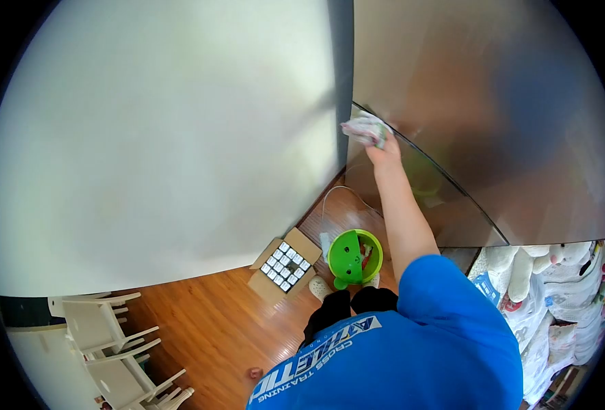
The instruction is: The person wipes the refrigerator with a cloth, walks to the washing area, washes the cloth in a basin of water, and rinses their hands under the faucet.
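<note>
The right hand (pixel 386 154) grasps a crumpled cloth (pixel 365 129) at the left edge of the refrigerator (pixel 453 82), beside the door seam (pixel 446 176). The left hand (pixel 254 373) barely shows; its grip cannot be told.

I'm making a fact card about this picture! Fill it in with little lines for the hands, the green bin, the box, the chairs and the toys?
Right hand: holding a crumpled cloth
Place: by the dark seam of shiny metallic doors, probably a refrigerator
Left hand: probably the small bit beside the blue shirt; its grip can't be told
Bin: green lid with an animal face, partly open
Box: cardboard box, open, holding small white boxes
Chairs: white chairs, lower left
Toys: white plush toys, lower right
</note>
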Available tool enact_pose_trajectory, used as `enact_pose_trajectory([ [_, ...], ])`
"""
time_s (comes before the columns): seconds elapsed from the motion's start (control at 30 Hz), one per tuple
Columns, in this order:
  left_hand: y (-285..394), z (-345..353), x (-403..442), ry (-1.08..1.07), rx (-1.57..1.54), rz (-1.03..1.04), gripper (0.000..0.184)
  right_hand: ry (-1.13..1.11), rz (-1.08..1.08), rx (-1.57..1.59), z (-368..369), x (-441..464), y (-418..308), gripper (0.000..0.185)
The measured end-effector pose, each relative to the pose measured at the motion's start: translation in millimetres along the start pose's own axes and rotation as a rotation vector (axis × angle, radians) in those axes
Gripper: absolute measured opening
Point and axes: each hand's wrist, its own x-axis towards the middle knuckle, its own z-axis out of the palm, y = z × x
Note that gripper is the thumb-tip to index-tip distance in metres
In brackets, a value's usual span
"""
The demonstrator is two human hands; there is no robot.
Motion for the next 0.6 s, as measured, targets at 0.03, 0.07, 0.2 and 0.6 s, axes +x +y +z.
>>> enact_pose_trajectory([
  [0.03,4,-1,7,0.002,-0.048,0.027,0.019,-0.006,-0.073,-0.031,-6,-20,-13,0.024],
  [0.07,7,0,12,-0.004,-0.102,0.056,0.019,-0.010,-0.081,-0.045,-20,-33,-30,0.024],
  [0.2,9,21,26,-0.102,-0.338,0.065,0.018,0.017,-0.079,-0.227,-70,-93,-110,0.023],
  [0.6,41,58,42,-0.082,0.085,0.147,0.023,0.366,-0.190,-0.367,-133,-257,-278,0.034],
])
